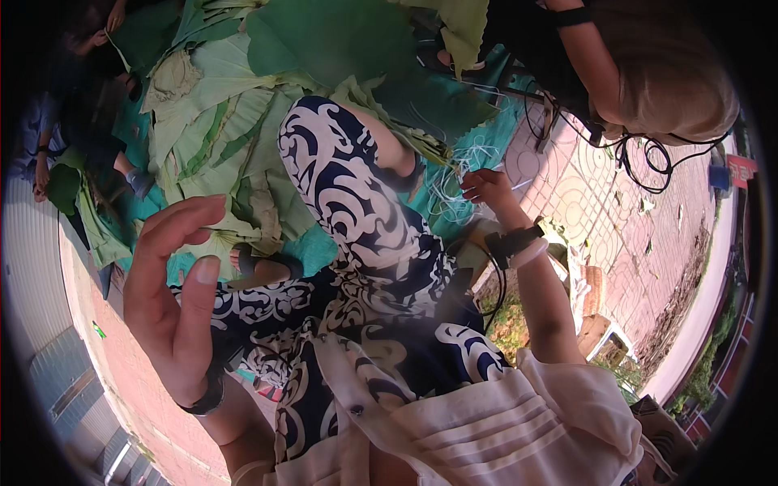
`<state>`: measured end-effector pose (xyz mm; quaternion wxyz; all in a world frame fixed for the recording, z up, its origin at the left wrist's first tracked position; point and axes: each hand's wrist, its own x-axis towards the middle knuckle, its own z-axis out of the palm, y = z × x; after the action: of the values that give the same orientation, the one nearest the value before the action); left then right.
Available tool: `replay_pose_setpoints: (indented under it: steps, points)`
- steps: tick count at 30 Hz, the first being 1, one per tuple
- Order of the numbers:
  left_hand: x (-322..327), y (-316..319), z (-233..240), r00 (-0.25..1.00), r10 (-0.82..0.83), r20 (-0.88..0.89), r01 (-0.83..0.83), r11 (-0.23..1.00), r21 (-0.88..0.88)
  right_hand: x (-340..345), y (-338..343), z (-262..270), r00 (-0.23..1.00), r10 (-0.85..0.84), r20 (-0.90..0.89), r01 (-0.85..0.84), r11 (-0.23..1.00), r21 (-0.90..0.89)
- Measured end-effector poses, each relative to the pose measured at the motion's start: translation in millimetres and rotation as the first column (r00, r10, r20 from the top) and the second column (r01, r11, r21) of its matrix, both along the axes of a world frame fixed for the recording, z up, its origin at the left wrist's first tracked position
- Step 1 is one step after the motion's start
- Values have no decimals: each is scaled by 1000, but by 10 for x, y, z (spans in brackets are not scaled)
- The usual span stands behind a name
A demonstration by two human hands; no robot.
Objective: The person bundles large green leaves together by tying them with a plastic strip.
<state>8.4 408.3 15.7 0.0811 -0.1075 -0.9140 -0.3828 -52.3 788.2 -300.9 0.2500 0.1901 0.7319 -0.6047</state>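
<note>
My left hand [173,297] is raised at the left, its fingers curved and apart from the thumb, with nothing between them. Beyond my raised knee, my right hand [486,187] has its fingers bent beside white plastic string [465,176] and close to the stem end of a folded lotus leaf [419,136]. Whether it holds a strand cannot be made out. A large heap of lotus leaves [209,140], green and partly pale, lies in front of me. A broad dark green leaf [328,39] covers the heap's top.
A teal tarpaulin [316,249] lies under the leaves. Co-workers sit at the left, one with a hand [41,176] by a leaf, and at the upper right, with a bare forearm [586,67]. A coiled black cable [650,164] rests over pink paving [614,225].
</note>
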Motion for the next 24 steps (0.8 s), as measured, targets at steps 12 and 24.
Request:
replay_pose_setpoints:
  steps: [12, 24]
  points:
    - [-15, 1350, -24, 683, -665, -301, 522, 734, -435, 407, 298, -520, 984, -94, 154, 94, 996, 9]
    - [-605, 1222, 35, 882, -471, -7, 434, 818, -376, 350, 161, -2088, 819, 563, 113, -450, 508, 734]
